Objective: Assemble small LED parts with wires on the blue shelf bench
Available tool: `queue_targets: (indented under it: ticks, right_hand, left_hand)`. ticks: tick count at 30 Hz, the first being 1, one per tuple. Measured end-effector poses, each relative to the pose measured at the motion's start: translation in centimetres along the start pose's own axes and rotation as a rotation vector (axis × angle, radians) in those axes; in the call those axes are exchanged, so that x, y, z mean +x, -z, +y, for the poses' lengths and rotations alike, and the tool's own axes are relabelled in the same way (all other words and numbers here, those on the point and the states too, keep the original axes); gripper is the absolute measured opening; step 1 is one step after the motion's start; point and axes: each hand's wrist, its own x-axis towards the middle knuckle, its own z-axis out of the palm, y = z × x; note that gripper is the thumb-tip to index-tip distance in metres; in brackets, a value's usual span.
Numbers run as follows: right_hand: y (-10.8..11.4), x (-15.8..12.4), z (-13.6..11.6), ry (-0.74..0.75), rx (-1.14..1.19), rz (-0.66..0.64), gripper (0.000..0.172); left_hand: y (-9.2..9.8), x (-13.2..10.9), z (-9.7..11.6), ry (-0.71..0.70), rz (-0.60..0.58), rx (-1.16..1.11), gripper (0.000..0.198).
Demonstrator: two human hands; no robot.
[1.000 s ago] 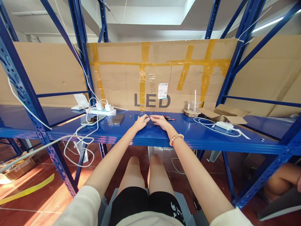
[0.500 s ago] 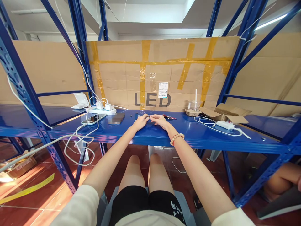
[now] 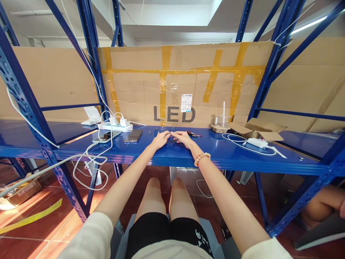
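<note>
- Almost nothing has changed over the last second: the left hand [image 3: 161,140] and right hand [image 3: 183,139] keep their place at the middle of the blue desk [image 3: 212,149], so the fine fingertip work looks to be at the same step.
- Their fingertips come together, touching or nearly so; whatever is pinched there is too small to make out, and I cannot tell how firmly either hand grips.
- Small bits [image 3: 150,132] lie beyond the left hand; a red-and-black item [image 3: 194,134] lies just beyond the right.
- Toward the right, a clear cup [image 3: 221,121] with a white straw [image 3: 224,109] stands in a brown molded holder [image 3: 220,130]; no drink can be made out.
- Beside it is an open cardboard box [image 3: 270,137], its contents hidden by flaps; a white adapter [image 3: 257,143] lies in front.
</note>
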Motion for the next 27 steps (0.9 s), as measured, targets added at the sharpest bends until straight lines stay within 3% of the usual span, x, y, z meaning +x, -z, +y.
queue_targets:
  ticks: [10,17,27]
  right_hand:
    - [0.2,0.3,0.3,0.007,0.025,0.003,0.033]
    - [0.2,0.4,0.4,0.002,0.025,0.024,0.033]
    - [0.3,-0.3,-0.5,-0.037,0.08,-0.01,0.03]
  left_hand:
    - [0.3,-0.3,0.8,0.04,-0.002,0.059,0.036]
    - [0.0,-0.1,0.3,-0.018,0.043,0.034,0.033]
    - [-0.3,-0.1,-0.1,-0.063,-0.01,-0.029,0.032]
